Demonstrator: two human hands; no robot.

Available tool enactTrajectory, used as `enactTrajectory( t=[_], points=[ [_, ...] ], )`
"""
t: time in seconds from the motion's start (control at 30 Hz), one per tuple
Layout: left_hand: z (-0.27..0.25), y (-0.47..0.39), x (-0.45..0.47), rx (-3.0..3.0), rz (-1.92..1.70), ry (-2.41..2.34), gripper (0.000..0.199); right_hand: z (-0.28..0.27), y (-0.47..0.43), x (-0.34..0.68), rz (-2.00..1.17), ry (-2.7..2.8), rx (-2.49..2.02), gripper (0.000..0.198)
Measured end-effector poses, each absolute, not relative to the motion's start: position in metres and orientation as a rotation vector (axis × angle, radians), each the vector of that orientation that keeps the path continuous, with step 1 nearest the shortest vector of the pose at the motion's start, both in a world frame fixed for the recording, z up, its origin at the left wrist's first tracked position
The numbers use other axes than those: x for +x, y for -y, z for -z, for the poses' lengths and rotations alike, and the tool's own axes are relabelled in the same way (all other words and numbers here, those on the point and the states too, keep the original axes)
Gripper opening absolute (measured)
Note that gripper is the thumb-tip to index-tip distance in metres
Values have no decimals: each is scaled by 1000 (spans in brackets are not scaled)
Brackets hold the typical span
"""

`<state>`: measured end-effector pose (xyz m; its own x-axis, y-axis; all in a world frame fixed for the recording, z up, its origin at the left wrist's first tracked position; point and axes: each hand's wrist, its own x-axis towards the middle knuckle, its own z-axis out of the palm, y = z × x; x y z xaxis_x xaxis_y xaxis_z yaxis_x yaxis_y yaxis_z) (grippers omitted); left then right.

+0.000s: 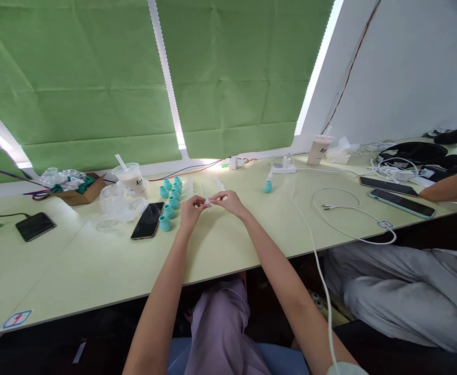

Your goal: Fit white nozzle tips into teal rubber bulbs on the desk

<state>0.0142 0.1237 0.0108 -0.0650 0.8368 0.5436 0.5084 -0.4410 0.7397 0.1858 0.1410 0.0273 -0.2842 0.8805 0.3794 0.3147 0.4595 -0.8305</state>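
Left hand and right hand both pinched a small white piece between fingertips, long axis too small to read. Teal pots stood around nine o'clock, left hand nearer; lone pot between two and three.

The pale counter before us bears turquoise vessels, most grouped closely, one well apart, plus phones, drink cups, a cardboard box and a power strip.

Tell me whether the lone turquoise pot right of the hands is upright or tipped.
Upright: the lone turquoise pot stands with its wide body on the table and its narrower neck pointing up.
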Motion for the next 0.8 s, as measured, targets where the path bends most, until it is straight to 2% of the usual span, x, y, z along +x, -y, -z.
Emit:
enactTrajectory(
  t=[0.17,0.4,0.8],
  points=[
    [-12,-122,16,1929,-1497,-1451,14,-25,-144,188,-931,1771,-951,20],
    [-13,-118,20,2095,-1435,-1440,12,-21,-147,191,-1337,1529,-900,28],
    [-6,-120,23,2213,-1414,-1460,8,-14,-153,199,-1504,1513,-1028,28]
  ],
)
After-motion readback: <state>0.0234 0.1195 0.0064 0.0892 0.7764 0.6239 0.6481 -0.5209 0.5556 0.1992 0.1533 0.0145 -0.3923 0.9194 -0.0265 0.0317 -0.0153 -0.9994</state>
